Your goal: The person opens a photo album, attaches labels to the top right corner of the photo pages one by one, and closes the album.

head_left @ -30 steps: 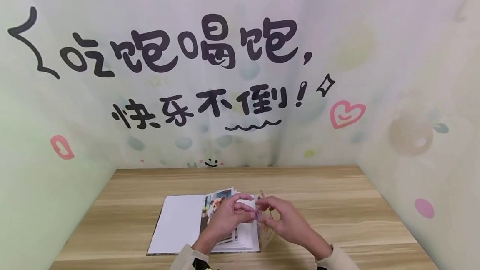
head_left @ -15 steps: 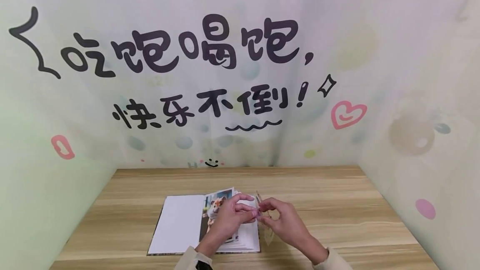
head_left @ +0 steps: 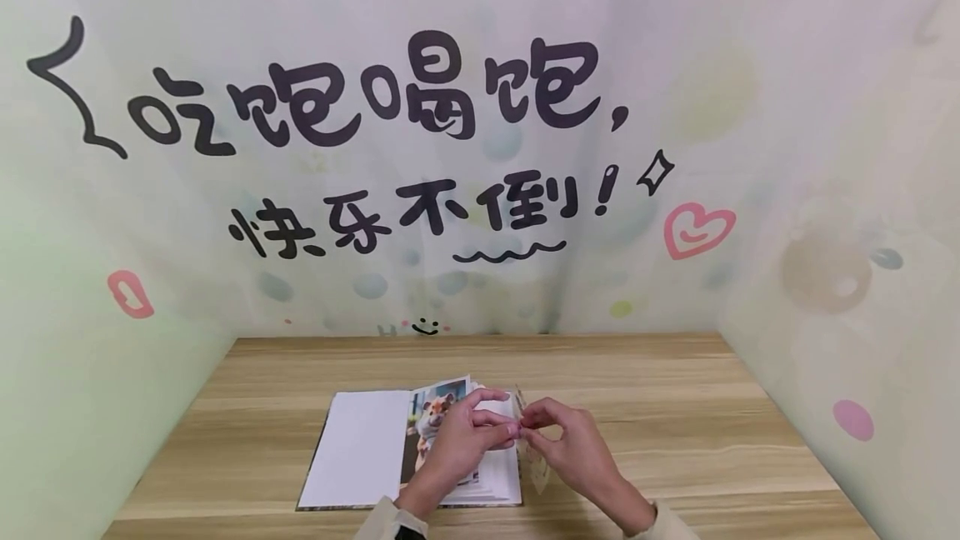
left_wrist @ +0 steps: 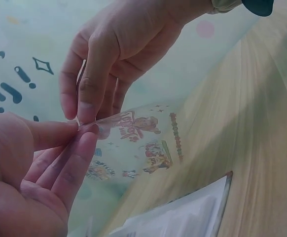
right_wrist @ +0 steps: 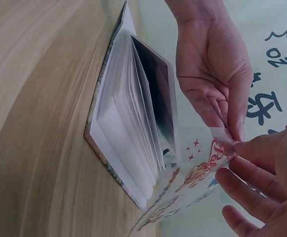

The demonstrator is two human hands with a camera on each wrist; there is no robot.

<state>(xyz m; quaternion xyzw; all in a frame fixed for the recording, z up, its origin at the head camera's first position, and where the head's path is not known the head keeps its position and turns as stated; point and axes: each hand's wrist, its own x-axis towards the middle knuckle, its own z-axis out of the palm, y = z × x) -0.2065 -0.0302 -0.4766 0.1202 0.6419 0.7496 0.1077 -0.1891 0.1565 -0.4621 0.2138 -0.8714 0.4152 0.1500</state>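
Note:
A clear sticker sheet (left_wrist: 153, 143) with colourful printed figures and red lettering hangs between my hands, above the right edge of an open photo album (head_left: 352, 448). My left hand (head_left: 459, 438) pinches the edge of the sheet between thumb and fingers. Opposite it, my right hand (head_left: 576, 442) pinches the same spot, the fingertips of both hands meeting there. In the right wrist view the lettered corner of the sheet (right_wrist: 197, 168) sits at those fingertips. What exactly the fingertips pinch is too small to tell.
Inside the album, a photo (head_left: 431, 417) of a hamster-like animal stands partly raised and is partly covered by the left hand. Several white pages (right_wrist: 133, 108) fan out beneath it. The wooden table (head_left: 675, 407) runs back to a printed curtain wall (head_left: 480, 290).
My right fingertips have come in against the left ones and now pinch the sheet's edge. The sheet has turned and hangs lower at its near end. The album has stayed put.

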